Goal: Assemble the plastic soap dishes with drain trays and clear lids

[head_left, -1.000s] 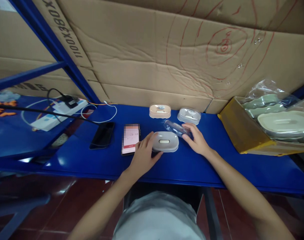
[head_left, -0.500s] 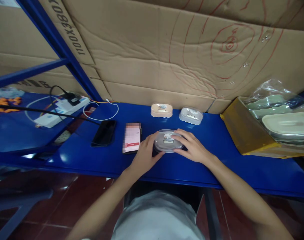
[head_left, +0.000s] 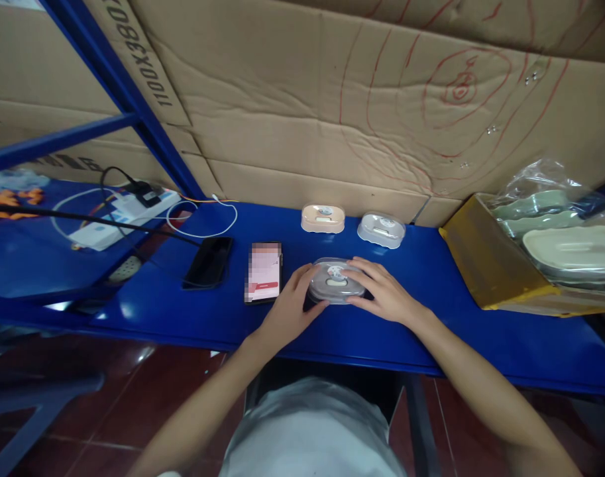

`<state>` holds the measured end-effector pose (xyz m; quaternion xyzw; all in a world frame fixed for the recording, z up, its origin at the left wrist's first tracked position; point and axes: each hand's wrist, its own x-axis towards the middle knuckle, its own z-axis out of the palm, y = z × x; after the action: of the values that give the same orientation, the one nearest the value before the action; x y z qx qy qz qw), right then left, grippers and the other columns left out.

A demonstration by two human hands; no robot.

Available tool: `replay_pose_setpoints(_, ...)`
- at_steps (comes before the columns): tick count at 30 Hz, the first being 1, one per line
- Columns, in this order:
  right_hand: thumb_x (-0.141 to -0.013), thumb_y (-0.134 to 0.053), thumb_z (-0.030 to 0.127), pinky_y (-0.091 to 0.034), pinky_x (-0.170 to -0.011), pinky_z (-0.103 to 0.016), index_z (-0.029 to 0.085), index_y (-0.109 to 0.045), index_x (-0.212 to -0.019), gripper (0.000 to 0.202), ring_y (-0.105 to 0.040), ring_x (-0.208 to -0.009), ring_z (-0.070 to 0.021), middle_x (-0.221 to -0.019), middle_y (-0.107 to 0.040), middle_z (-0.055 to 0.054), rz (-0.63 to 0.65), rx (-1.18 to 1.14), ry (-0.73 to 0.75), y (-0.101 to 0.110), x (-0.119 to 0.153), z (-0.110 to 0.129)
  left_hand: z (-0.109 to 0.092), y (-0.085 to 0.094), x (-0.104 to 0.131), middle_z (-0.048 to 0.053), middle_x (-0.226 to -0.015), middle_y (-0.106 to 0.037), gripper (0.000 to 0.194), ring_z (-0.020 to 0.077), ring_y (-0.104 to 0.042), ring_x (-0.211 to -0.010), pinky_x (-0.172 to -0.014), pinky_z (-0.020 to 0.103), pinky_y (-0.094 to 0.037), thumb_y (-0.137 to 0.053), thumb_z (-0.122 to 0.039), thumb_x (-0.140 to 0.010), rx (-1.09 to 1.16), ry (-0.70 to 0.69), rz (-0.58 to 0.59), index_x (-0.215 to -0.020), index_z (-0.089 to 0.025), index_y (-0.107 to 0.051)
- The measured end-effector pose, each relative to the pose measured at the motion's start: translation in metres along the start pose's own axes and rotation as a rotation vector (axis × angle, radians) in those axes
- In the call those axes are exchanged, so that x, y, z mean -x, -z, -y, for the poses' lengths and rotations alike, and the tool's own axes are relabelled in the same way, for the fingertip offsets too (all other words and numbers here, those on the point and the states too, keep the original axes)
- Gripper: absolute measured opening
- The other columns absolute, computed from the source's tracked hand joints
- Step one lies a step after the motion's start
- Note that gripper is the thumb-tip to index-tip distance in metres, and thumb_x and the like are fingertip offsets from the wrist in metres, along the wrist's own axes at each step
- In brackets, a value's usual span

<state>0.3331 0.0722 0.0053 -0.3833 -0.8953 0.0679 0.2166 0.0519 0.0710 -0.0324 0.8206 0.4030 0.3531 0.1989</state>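
A grey oval lidded box (head_left: 327, 289) with a clear cover and a round sticker on top is between my two hands on the blue table. My left hand (head_left: 293, 301) grips its left end, thumb along the near edge. On the right end, my right hand (head_left: 384, 291) closes around it, fingers over the top and thumb at the near side. Behind it stand two similar boxes, a peach one (head_left: 323, 219) and a light grey one (head_left: 381, 230). A phone with a lit screen (head_left: 264, 273) lies just left of my left hand.
A dark phone (head_left: 207, 262) lies farther left, near a white power strip (head_left: 126, 218) with cables. At the right, a cardboard box (head_left: 501, 265) holds several wrapped pale green and cream containers. Cardboard sheeting (head_left: 282, 99) rises behind the blue table (head_left: 396, 341).
The view has shifted very slightly. Both hands keep the same hold on the grey box, and nothing else has visibly moved.
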Motion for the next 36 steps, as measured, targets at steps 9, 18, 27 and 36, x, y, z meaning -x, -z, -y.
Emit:
replay_pose_setpoints(9, -0.105, -0.060, 0.052, -0.047, -0.118, -0.059, 0.032, -0.049, -0.159, 0.059, -0.045, -0.153, -0.0364, -0.161, -0.053, -0.013, 0.012, 0.060, -0.002, -0.001, -0.001, 0.002, 0.002, -0.001, 0.000, 0.015, -0.159, -0.046, 0.071, 0.0337, -0.050, -0.148, -0.122, 0.056, -0.045, -0.070, -0.032, -0.101, -0.017, -0.011, -0.001, -0.161, -0.032, -0.033)
replay_pose_setpoints(18, -0.105, -0.061, 0.054, -0.047, -0.119, -0.058, 0.029, -0.051, -0.157, 0.058, -0.047, -0.152, -0.0348, -0.160, -0.054, -0.014, -0.003, 0.067, 0.013, -0.002, 0.002, -0.001, 0.005, -0.003, 0.003, 0.017, -0.161, -0.046, 0.069, 0.0330, -0.050, -0.149, -0.122, 0.054, -0.045, -0.067, -0.035, -0.104, -0.035, -0.008, 0.018, -0.163, -0.029, -0.033)
replay_pose_setpoints(27, -0.105, -0.062, 0.052, -0.051, -0.116, -0.058, 0.025, -0.052, -0.156, 0.059, -0.047, -0.152, -0.0361, -0.157, -0.057, -0.017, -0.015, 0.144, 0.049, -0.006, 0.000, 0.002, 0.009, -0.005, 0.004, 0.016, -0.162, -0.046, 0.065, 0.0332, -0.049, -0.150, -0.122, 0.056, -0.045, -0.063, -0.032, -0.106, -0.027, 0.003, 0.007, -0.162, -0.031, -0.031)
replay_pose_setpoints(36, -0.103, -0.067, 0.046, -0.047, -0.119, -0.054, 0.027, -0.051, -0.157, 0.059, -0.042, -0.156, -0.0341, -0.159, -0.055, -0.015, -0.018, 0.090, -0.010, -0.012, -0.002, 0.001, 0.010, -0.009, 0.005, 0.016, -0.164, -0.043, 0.061, 0.0325, -0.049, -0.150, -0.120, 0.053, -0.049, -0.060, -0.030, -0.107, -0.079, 0.021, -0.042, -0.161, -0.029, -0.032)
